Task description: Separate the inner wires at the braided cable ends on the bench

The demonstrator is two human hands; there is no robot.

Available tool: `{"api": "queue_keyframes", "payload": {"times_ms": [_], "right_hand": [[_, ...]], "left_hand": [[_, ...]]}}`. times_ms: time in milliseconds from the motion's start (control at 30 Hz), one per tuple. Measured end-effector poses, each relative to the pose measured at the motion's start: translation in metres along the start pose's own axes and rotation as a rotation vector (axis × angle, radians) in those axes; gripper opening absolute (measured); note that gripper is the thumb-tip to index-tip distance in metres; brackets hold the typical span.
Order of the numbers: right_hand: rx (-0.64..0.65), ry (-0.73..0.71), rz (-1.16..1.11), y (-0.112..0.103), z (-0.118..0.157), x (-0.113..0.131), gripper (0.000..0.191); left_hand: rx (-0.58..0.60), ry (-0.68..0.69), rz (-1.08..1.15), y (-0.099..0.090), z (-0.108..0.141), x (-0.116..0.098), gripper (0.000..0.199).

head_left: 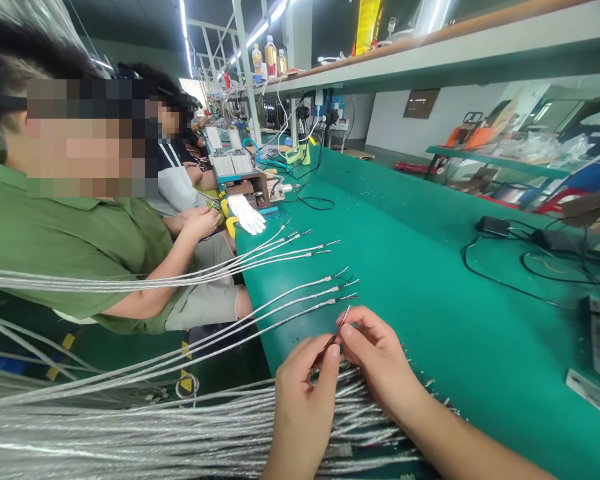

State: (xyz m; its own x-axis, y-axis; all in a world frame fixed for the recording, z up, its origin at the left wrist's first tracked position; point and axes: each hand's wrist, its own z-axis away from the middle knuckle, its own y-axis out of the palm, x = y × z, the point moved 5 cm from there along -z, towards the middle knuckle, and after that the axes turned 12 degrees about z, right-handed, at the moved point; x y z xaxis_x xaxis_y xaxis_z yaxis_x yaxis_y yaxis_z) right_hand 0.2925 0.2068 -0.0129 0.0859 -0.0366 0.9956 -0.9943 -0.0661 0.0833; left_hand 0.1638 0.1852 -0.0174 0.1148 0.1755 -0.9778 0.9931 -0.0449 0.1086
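Observation:
Just above a thick bundle of grey braided cables (205,427), my left hand (303,393) pinches thin dark wires between thumb and forefinger. My right hand (380,353) closes its thumb and fingertips on the same wires (344,319), whose pale tip points up between my hands. The grip partly hides where these wires join a cable. Beyond my fingers, three cables (300,310) lie over the table edge with their thin cores bared and spread. Farther off, another group of cables (275,253) has similar stripped ends.
A green table (405,267) runs away from me. A white glove (247,215) lies beside a bench machine (245,180). Black adapters with cords (495,227) sit at the right. A co-worker in a green shirt (80,247) sits at the left; a shelf (430,63) hangs above.

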Motion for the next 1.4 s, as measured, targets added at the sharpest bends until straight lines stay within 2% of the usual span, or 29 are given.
{"api": "queue_keyframes", "payload": {"times_ms": [367,900,1000,1167,1267,1333,1400], "right_hand": [[0.019,-0.093,0.007,0.001,-0.003,0.007,0.021],[0.012,-0.062,0.037,0.001,-0.003,0.006,0.020],[-0.052,-0.035,0.000,-0.001,-0.002,0.002,0.026],[-0.212,0.017,-0.199,-0.009,-0.002,-0.002,0.027],[-0.281,0.026,-0.318,-0.014,-0.005,-0.002,0.033],[-0.298,0.049,-0.335,-0.015,-0.006,-0.005,0.036],[-0.267,0.062,-0.277,-0.014,-0.007,-0.008,0.037]], "left_hand": [[-0.020,0.006,-0.029,-0.001,0.000,-0.001,0.023],[0.002,0.015,-0.057,0.001,0.001,0.000,0.020],[0.024,0.010,-0.077,0.002,0.000,-0.002,0.019],[0.065,0.011,-0.107,0.005,0.001,0.001,0.022],[0.042,0.015,-0.078,0.002,0.002,0.008,0.025],[-0.010,0.019,-0.074,-0.003,0.001,0.007,0.029],[-0.005,0.064,-0.156,-0.007,-0.004,-0.004,0.032]]}}
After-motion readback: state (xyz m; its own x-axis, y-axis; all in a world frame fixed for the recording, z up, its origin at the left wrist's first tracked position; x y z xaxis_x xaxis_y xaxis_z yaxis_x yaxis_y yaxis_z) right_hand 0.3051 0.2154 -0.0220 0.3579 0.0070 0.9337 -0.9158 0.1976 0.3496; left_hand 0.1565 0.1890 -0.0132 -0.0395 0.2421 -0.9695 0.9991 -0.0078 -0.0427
